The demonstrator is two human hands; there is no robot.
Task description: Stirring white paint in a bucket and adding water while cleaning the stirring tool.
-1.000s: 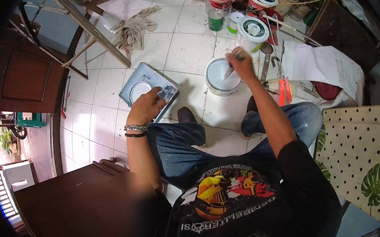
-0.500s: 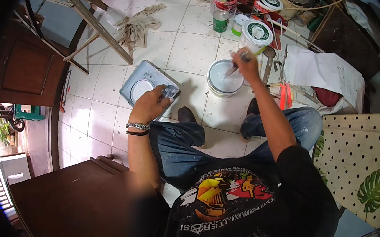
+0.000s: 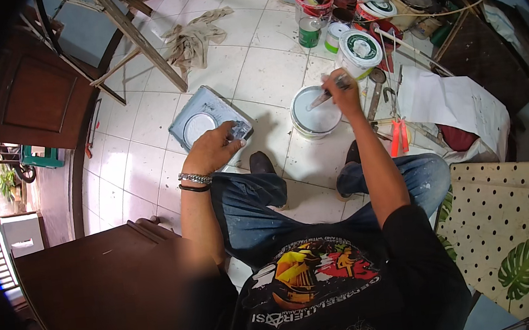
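In my right hand (image 3: 343,92) is a flat, paint-smeared stick (image 3: 320,100), its fingers closed round the upper end. The stick's lower end dips into pale grey-blue paint in a white bucket (image 3: 317,131) on the floor, ahead of my right foot. My left hand (image 3: 215,149) is at the near right corner of a grey-blue paint tray (image 3: 179,123), thumb outside and fingers over the rim. A mottled dark patch beside those fingers is too unclear to name. Within the tray lies a round white lid or container (image 3: 198,128).
Lidded paint tubs (image 3: 360,51) and a red bucket (image 3: 313,4) stand beyond the paint bucket. Tools and a white sheet (image 3: 456,105) lie to the right. A crumpled cloth (image 3: 198,38) and wooden ladder legs (image 3: 141,43) are at the far left; brown furniture (image 3: 98,289) stands near left.
The stick has tilted flatter, its lower end shifting slightly left in the paint. My left hand stays at the tray's corner. The whole view has shifted a little.
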